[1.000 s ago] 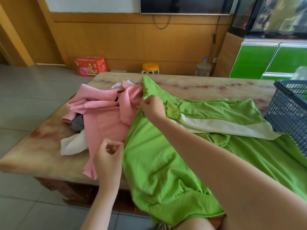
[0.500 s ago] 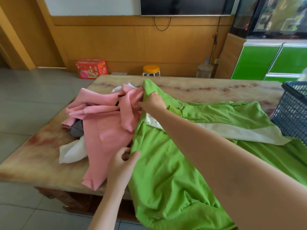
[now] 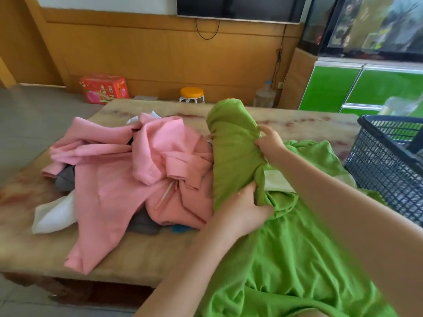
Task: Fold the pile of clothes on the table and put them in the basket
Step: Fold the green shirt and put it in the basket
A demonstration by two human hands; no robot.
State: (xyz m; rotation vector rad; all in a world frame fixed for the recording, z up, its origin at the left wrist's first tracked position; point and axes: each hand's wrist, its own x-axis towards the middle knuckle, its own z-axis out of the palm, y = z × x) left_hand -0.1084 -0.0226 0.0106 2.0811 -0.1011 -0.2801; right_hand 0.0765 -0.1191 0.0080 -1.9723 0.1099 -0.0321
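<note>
Busy with the bright green knit garment with a white panel, spread across the right half of the mottled tan stone counter and spilling over its near edge. Holding up a bunched, standing fold of it two ways: pinched near the top by the right grip, fingers curled into the cloth, and clamped lower down by the left grip, thumb and fingers closed round the gathered edge. Nothing else held in either.

Judged risky on several counts:

- Likely to slide floorward if either grip slackens, with so much green cloth already hanging past the near edge.
- Apt to fold crooked, since gathered in a wad rather than laid flat, with creases trapped under the white panel.
- Pressing right against the crumpled pink fleece hoodie, so prone to snag its drawstring or drag it along. Could then tip the pile, with the white cloth and grey garment beneath it, toward the left edge, where one pink sleeve already reaches the rim.
- Might catch on the dark mesh plastic basket, standing just beside the garment's far right side, and nudge it during a sweep that way.

Cannot tell what lies inside the basket.
</note>
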